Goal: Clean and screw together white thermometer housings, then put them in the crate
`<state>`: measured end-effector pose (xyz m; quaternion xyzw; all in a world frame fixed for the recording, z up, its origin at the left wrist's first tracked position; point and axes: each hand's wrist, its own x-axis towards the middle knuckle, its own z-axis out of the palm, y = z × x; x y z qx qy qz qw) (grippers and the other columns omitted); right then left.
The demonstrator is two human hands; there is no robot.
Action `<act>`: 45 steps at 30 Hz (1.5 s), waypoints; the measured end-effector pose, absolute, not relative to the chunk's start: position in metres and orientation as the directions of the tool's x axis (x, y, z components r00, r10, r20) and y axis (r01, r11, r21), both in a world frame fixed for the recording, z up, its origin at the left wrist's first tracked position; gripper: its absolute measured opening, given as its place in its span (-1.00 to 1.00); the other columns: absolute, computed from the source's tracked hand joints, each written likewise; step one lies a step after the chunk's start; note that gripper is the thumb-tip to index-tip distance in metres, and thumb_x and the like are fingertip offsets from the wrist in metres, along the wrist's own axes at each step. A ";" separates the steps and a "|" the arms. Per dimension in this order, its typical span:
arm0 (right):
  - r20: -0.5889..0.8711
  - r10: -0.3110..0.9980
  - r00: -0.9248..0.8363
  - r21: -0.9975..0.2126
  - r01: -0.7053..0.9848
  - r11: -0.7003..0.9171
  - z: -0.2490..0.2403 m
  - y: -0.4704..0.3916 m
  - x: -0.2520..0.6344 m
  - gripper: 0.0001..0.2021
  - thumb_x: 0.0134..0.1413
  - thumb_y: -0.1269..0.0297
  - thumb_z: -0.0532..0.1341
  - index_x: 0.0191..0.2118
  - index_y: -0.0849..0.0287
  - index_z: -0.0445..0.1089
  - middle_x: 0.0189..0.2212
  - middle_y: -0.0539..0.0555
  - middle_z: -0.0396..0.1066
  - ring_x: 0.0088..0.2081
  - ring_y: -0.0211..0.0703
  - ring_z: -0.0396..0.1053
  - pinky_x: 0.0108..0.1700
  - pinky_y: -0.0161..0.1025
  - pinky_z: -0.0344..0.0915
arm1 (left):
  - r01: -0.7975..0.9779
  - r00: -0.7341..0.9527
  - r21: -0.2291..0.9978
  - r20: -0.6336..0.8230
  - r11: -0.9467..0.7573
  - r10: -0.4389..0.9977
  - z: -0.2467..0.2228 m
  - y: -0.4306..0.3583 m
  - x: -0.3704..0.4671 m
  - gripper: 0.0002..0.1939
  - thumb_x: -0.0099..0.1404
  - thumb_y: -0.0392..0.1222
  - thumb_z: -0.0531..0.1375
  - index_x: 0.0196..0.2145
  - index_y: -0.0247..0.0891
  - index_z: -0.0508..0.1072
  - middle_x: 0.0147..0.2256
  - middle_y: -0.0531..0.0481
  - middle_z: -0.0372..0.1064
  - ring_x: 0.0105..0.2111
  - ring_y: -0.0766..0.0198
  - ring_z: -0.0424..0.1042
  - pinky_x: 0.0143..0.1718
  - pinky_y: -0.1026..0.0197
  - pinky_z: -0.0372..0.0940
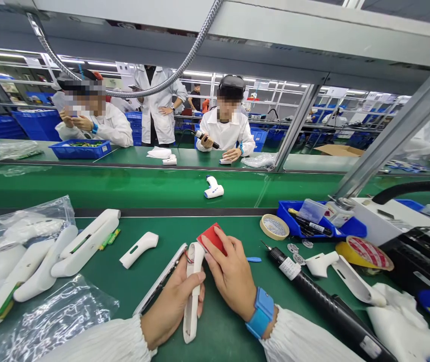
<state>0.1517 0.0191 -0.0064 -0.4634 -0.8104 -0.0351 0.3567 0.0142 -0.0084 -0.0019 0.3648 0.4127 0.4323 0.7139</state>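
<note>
Work area: green surface (222,342) across the lower half of the frame, smooth green strip (154,188) beyond; metal beam (275,40) overhead, flexible metal hose (199,40) at upper center. Background, upper left to center: white-coated people (154,105) and blue crates (37,125).

Quantities: one blue tray (354,231) at right; one cream tape roll (274,228); one yellow tape roll (345,254); three small discs (292,248) between; one black power screwdriver (320,296) at lower right; one white pistol-shaped device (213,188) on the strip, center; several white housings (47,264) at left (overlapping, exact number not discernible).

Hands: both at lower center. Left hand (175,296) closed around one white shell (190,311), thumb across its front; dark-edged long part (161,279) alongside, grip unclear. Right hand (233,276), wrist in blue band (262,309), angled in from lower right; partly curled, red block (211,239) pinched beside the shell's upper end (contact uncertain).
</note>
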 end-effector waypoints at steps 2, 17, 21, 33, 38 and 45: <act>0.604 0.731 -0.318 -0.275 0.778 0.566 -0.007 0.019 0.152 -0.64 0.15 0.32 0.01 0.07 0.01 0.24 0.11 0.13 0.11 -0.09 -0.02 0.14 -0.12 0.00 0.28 | -0.323 0.287 0.874 -0.276 0.364 0.917 -0.003 -0.008 0.014 -0.51 0.22 -0.17 0.04 0.09 -0.07 -0.02 -0.62 0.19 0.18 -0.72 0.44 0.09 -0.68 0.37 0.12; 0.588 0.732 -0.344 -0.251 0.783 0.569 -0.006 0.019 0.154 -0.65 0.15 0.32 0.01 0.06 0.02 0.25 0.11 0.13 0.12 -0.07 -0.03 0.15 -0.10 -0.01 0.27 | -0.356 0.280 0.854 -0.289 0.379 0.915 0.003 -0.005 0.014 -0.53 0.19 -0.18 0.07 0.05 -0.12 0.05 -0.63 0.18 0.14 -0.67 0.41 0.10 -0.69 0.40 0.13; 0.594 0.722 -0.355 -0.245 0.775 0.582 -0.005 0.019 0.153 -0.65 0.15 0.33 0.01 0.05 0.04 0.26 0.10 0.14 0.14 -0.07 -0.02 0.13 -0.09 -0.01 0.26 | -0.379 0.278 0.851 -0.269 0.363 0.922 0.001 -0.006 0.013 -0.55 0.19 -0.19 0.07 0.03 -0.09 0.06 -0.61 0.20 0.13 -0.70 0.44 0.09 -0.71 0.41 0.11; 0.597 0.712 -0.369 -0.206 0.787 0.581 0.001 0.021 0.158 -0.64 0.13 0.36 0.02 0.06 0.05 0.25 0.08 0.13 0.17 -0.08 0.01 0.12 -0.09 0.00 0.27 | -0.320 0.309 0.866 -0.288 0.385 0.906 0.001 -0.007 0.013 -0.59 0.20 -0.25 0.01 0.01 -0.13 0.05 -0.64 0.19 0.13 -0.72 0.43 0.05 -0.74 0.42 0.10; 0.613 0.685 -0.392 -0.183 0.774 0.606 0.001 0.020 0.158 -0.65 0.13 0.35 0.03 0.04 0.04 0.27 0.08 0.12 0.17 -0.07 0.01 0.12 -0.09 0.01 0.26 | -0.346 0.313 0.847 -0.302 0.404 0.901 0.004 -0.005 0.013 -0.63 0.18 -0.23 0.05 -0.05 -0.13 0.10 -0.62 0.19 0.11 -0.69 0.44 0.06 -0.76 0.44 0.09; 0.633 0.646 -0.426 -0.119 0.771 0.625 0.003 0.021 0.157 -0.66 0.12 0.36 0.04 0.01 0.03 0.30 0.07 0.13 0.18 -0.06 0.04 0.12 -0.12 0.02 0.26 | -0.404 0.330 0.812 -0.300 0.421 0.895 0.003 -0.004 0.011 -0.68 0.15 -0.23 0.08 -0.11 -0.15 0.15 -0.56 0.17 0.12 -0.69 0.47 0.08 -0.78 0.47 0.07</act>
